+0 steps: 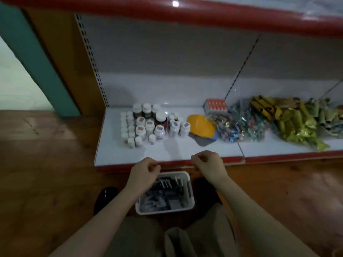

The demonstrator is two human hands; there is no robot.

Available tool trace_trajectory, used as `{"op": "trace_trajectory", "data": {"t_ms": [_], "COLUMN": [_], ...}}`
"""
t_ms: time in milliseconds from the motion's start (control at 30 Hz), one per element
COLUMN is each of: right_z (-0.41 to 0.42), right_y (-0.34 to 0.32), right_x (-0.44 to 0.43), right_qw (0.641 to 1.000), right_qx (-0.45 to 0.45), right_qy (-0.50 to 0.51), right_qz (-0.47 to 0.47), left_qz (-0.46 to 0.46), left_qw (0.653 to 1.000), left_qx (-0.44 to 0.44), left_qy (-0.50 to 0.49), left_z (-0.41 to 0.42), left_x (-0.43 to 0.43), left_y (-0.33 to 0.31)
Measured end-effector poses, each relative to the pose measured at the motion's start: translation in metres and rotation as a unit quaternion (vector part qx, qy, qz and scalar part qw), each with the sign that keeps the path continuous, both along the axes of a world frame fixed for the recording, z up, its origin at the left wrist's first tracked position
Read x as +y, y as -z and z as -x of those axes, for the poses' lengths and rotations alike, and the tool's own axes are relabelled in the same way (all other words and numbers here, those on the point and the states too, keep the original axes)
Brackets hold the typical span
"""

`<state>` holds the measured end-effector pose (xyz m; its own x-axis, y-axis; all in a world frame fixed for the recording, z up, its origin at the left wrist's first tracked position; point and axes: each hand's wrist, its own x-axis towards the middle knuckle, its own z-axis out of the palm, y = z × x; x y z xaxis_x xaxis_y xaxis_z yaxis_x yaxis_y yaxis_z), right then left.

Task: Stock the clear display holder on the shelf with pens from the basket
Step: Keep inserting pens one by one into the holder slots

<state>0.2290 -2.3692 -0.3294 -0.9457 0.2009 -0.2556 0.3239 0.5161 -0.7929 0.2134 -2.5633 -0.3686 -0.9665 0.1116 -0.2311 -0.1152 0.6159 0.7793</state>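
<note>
A white basket (187, 204) full of dark pens (167, 191) stands on the floor in front of my knees. Just above it, at the shelf's front edge, my left hand (143, 173) and my right hand (209, 166) are held about a hand's width apart. Both have their fingers curled and thumb pinched against forefinger. Between them a clear display holder (175, 155) barely shows, only as faint streaks over the white shelf (115, 151). Each hand appears to pinch one side of it.
On the shelf stand several white-capped bottles (148, 125) at the left, then a yellow cap-shaped item (201, 127), an orange box (216, 105) and bags of wrapped goods (278, 121) to the right. A red shelf lip (278, 158) runs along the front. A wooden floor lies around.
</note>
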Motion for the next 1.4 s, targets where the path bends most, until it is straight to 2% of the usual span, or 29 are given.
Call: {"op": "trace_trajectory", "data": {"t_ms": [100,300,467,633,733,867,1000,1067,1167,1233,1300,1367,1400], "right_z": [-0.019,-0.028,-0.002,0.021,0.024,0.03,0.029,0.026,0.015,0.01,0.01,0.014,0.018], "right_y": [0.072,0.191,0.261,0.301,0.315,0.309,0.291,0.272,0.232,0.203,0.169,0.133,0.113], "right_x": [0.001,-0.006,-0.007,-0.015,-0.017,-0.012,-0.007,-0.006,-0.008,-0.011,-0.013,-0.016,-0.016], "right_qw": [0.997,0.983,0.969,0.947,0.931,0.924,0.951,0.963,0.979,0.989,0.995,0.997,0.997], "right_qx": [-0.073,-0.177,-0.235,-0.293,-0.313,-0.325,-0.272,-0.244,-0.188,-0.134,-0.08,-0.013,0.016], "right_qy": [0.016,0.038,0.004,-0.066,-0.106,-0.131,-0.098,-0.091,-0.078,-0.066,-0.046,-0.046,-0.051], "right_qz": [-0.012,-0.026,-0.075,-0.115,-0.154,-0.152,-0.108,-0.074,-0.028,-0.001,0.03,0.053,0.064], "left_qz": [0.029,0.113,0.116,0.099,0.035,-0.084,-0.2,-0.23,-0.241,-0.286,-0.313,-0.296,-0.286], "left_qw": [0.996,0.98,0.969,0.958,0.94,0.892,0.824,0.809,0.832,0.846,0.882,0.932,0.945], "left_qx": [-0.088,-0.148,-0.216,-0.254,-0.297,-0.33,-0.355,-0.368,-0.371,-0.35,-0.267,-0.139,-0.087], "left_qy": [0.014,0.07,0.005,-0.086,-0.165,-0.297,-0.394,-0.396,-0.335,-0.283,-0.229,-0.158,-0.135], "left_z": [-0.013,-0.013,0.014,0.034,0.04,0.044,0.04,0.038,0.024,0.015,0.013,0.022,0.029], "left_x": [-0.003,0.0,0.019,0.046,0.054,0.055,0.056,0.056,0.052,0.05,0.045,0.041,0.04], "left_y": [0.065,0.185,0.251,0.284,0.29,0.289,0.28,0.264,0.219,0.174,0.125,0.076,0.05]}}
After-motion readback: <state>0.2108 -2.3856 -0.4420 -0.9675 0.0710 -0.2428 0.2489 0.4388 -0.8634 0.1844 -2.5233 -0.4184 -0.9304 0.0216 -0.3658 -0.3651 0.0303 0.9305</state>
